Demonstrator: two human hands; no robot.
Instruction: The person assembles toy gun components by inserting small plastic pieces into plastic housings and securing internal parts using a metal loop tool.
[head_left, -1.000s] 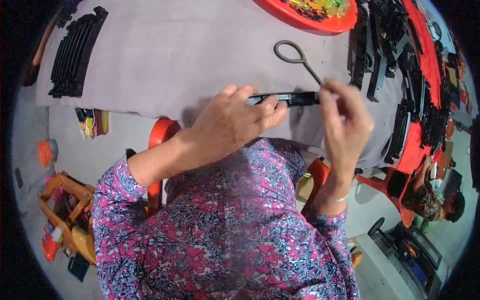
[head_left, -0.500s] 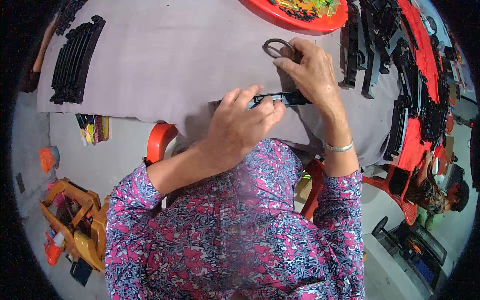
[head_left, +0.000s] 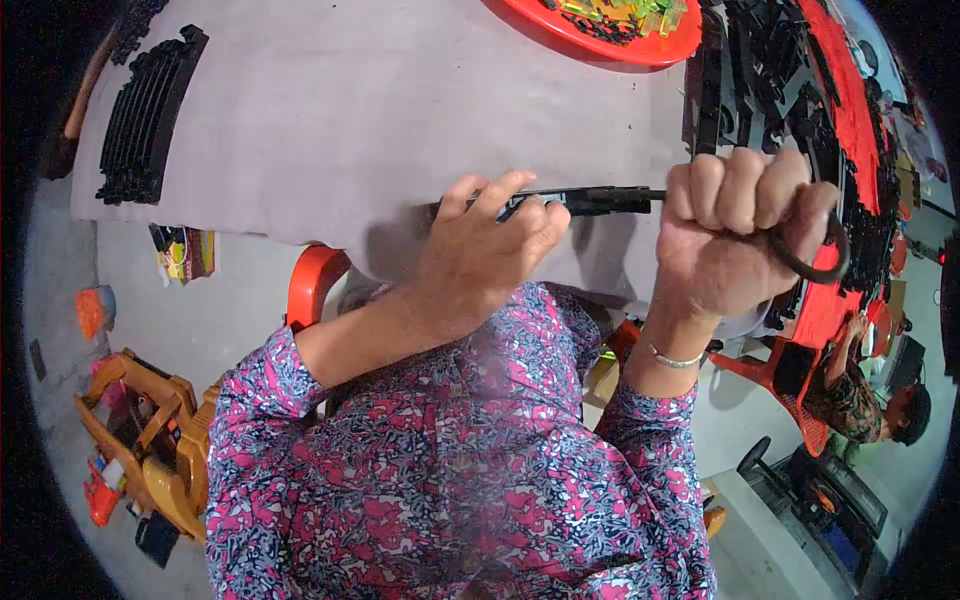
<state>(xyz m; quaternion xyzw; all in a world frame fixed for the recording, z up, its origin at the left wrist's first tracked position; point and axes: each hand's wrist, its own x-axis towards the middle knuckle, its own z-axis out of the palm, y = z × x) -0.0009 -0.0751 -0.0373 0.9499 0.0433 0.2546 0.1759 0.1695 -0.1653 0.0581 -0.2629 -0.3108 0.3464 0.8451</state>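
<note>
My left hand [head_left: 490,240] is closed on a long black plastic part [head_left: 615,200], holding it at the table's near edge. The fingers curl over the part's middle and hide some of it. To the right, my right hand [head_left: 735,225] makes a fist round a dark tool with a ring handle [head_left: 828,262]. The ring sticks out past the thumb side. A thin dark shaft runs from the fist leftward along the top of the plastic part. The fingers cover the tool's middle, so its exact kind cannot be told.
A red tray [head_left: 640,50] with yellow and black small pieces stands at the far side. Black strips [head_left: 150,115] lie in a row at the left. Piled black parts [head_left: 765,90] and red cloth [head_left: 850,120] fill the right. Another person [head_left: 865,400] sits beyond at right.
My right hand has swung right and toward me and turned over into a fist, with the ring now at its right. My left hand stays on the black part.
</note>
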